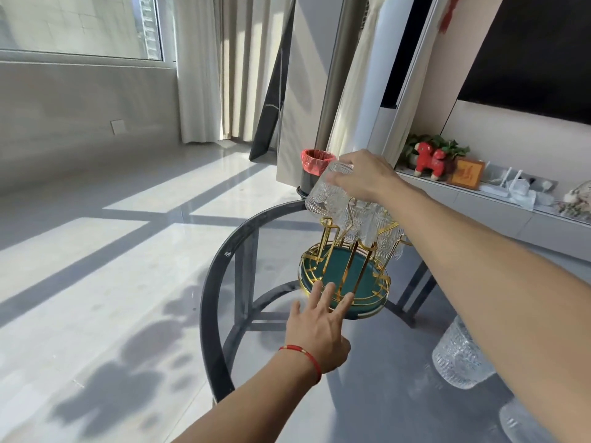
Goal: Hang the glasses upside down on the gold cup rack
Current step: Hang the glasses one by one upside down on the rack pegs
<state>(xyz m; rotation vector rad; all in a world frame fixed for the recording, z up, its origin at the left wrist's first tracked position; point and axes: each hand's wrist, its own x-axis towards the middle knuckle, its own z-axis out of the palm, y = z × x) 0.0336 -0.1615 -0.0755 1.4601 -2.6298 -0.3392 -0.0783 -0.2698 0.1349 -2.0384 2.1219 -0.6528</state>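
The gold cup rack point(355, 270) stands on a green round tray point(339, 266) on a round glass table point(217, 282). My right hand point(364, 177) grips an embossed clear glass point(329, 195) by its base, upside down and tilted, its rim over a gold prong at the rack's far left. Other glasses point(388, 238) hang upside down on the rack's right side, partly hidden by my right forearm. My left hand point(319, 327), with a red string on its wrist, is spread flat, fingertips at the tray's near rim. Two more glasses point(457, 356) stand at the table's right.
A black bin with a red liner point(315, 164) stands just behind the table. A low grey shelf point(479, 199) with a red toy figure, a plant and small items runs along the right wall. Open sunlit floor lies to the left.
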